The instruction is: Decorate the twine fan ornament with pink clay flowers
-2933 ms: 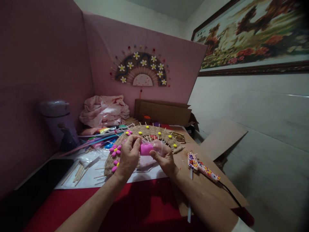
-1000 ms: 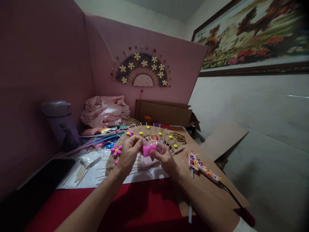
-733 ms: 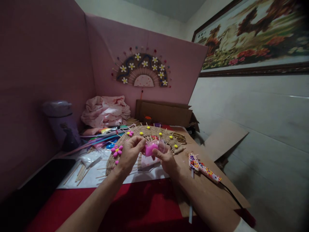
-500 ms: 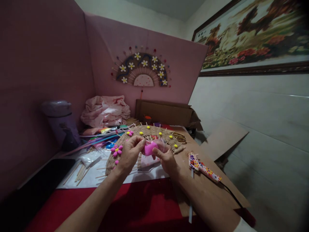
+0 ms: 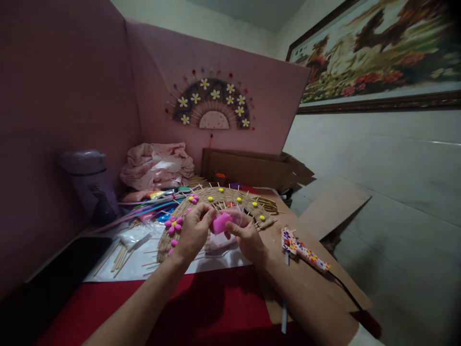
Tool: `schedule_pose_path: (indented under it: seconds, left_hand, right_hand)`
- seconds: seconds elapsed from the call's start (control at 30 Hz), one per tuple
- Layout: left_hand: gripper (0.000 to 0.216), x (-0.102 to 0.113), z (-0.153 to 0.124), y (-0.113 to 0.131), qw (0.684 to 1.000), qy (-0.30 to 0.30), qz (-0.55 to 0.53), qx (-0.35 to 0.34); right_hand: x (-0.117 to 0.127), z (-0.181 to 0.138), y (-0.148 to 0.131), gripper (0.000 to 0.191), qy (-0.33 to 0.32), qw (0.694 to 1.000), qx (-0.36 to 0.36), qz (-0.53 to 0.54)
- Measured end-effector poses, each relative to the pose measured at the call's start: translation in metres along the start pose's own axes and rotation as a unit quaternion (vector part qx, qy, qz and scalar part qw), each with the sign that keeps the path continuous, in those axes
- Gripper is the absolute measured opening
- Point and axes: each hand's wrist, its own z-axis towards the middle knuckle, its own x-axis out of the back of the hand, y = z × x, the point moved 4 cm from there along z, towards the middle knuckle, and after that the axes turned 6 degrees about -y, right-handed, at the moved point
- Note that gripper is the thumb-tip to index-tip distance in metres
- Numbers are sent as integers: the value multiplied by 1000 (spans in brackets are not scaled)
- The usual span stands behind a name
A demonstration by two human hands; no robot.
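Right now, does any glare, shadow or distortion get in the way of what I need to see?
Head view: dim overall, the black slab nearly featureless; head view: shadow on the red cloth, glints on the plastic packet; head view: stretched-looking edges, the framed picture fading to black at upper right; head view: left hand, right hand and pink lump readable.

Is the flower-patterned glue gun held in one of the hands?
No, the glue gun lies on the brown board, while the left hand and right hand are at the pink lump.
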Motion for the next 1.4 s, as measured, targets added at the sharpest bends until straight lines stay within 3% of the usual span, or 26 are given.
schedule_pose_path:
  seconds: [0.3, 0.6, 0.87, 1.2, 1.4]
  left_hand:
    - [19, 1, -2, -8, 999, 10, 38, -10]
    - [20, 1, -2, -6, 999, 26, 18, -9]
    - [19, 1, -1, -12, 999, 21, 25, 2]
    - [20, 0, -2, -9, 999, 24, 25, -3]
    - [19, 0, -1, -12, 1000, 22, 22, -5]
  right_hand:
    - [-4, -1, -4, 22, -48, 999, 7, -5]
    - [5, 1, -1, 18, 18, 999, 31, 14]
    - [-1, 2, -1, 21, -43, 998, -5, 54]
    - [2, 1, -3, 15, -2, 999, 24, 33]
    - [0, 1, -1, 22, -34, 998, -10, 58]
